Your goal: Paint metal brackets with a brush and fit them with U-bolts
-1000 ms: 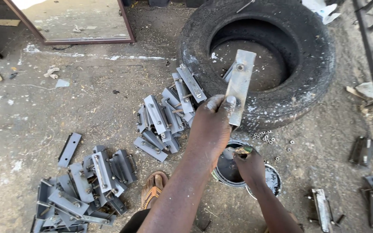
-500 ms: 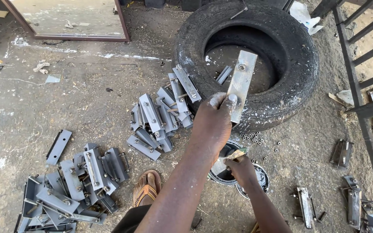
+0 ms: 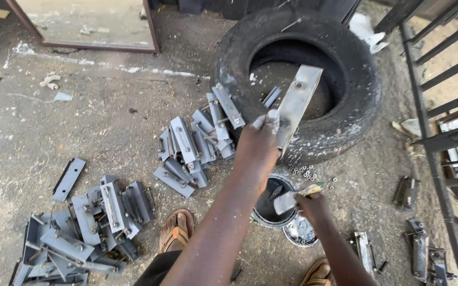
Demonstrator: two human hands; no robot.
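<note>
Bare, gritty concrete floor (image 3: 107, 122) carries everything in view, with a worn tyre (image 3: 361, 90) lying flat at its far side. Your left hand (image 3: 258, 145) is closed around the lower end of a flat grey metal bracket (image 3: 298, 103), held up tilted over the tyre's near wall. Your right hand (image 3: 311, 204) grips a small paintbrush (image 3: 290, 200), fingers wrapped tight, directly above a dark paint tin (image 3: 270, 209) standing beside its lid (image 3: 299, 233). Judged step: coating the bracket, brush being loaded. Next move calls for bringing brush to plate without drips. One heap of brackets (image 3: 194, 151) leans against the tyre; another heap (image 3: 80, 228) sits at the near left.
</note>
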